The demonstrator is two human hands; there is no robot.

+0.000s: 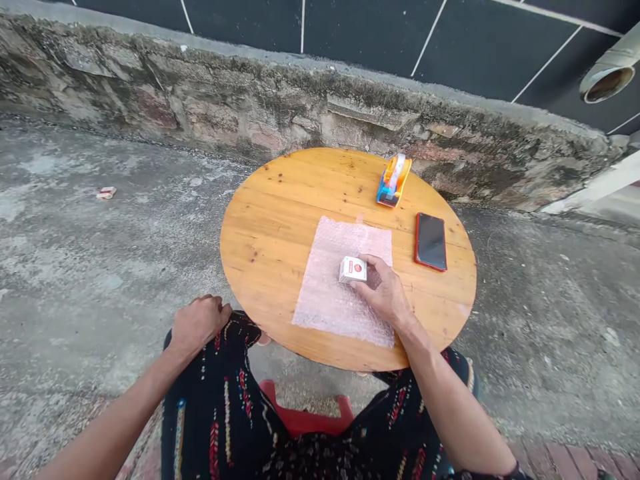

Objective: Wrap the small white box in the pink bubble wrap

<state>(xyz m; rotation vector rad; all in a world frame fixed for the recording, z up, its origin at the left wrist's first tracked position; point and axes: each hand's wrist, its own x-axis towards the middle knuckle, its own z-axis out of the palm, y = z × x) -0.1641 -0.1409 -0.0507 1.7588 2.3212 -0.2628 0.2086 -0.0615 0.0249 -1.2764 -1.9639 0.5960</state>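
Note:
A small white box (353, 269) with red print on top is gripped at its right end by my right hand (383, 290), thumb on the near side and fingers on the far side. Beneath it, a sheet of pinkish bubble wrap (330, 307) lies flat on the round wooden table (265, 247). I cannot tell whether the box touches the wrap. Off the table's near left edge, my left hand (200, 323) rests on my left knee. Its fingers are curled in, and nothing shows in them.
Toward the table's far right stands a blue and orange tape dispenser (394, 180) with a roll of clear tape. A phone (431, 241) in a red case lies at the right. Behind runs a low stone wall (225, 107). A red stool (310, 420) shows between my legs.

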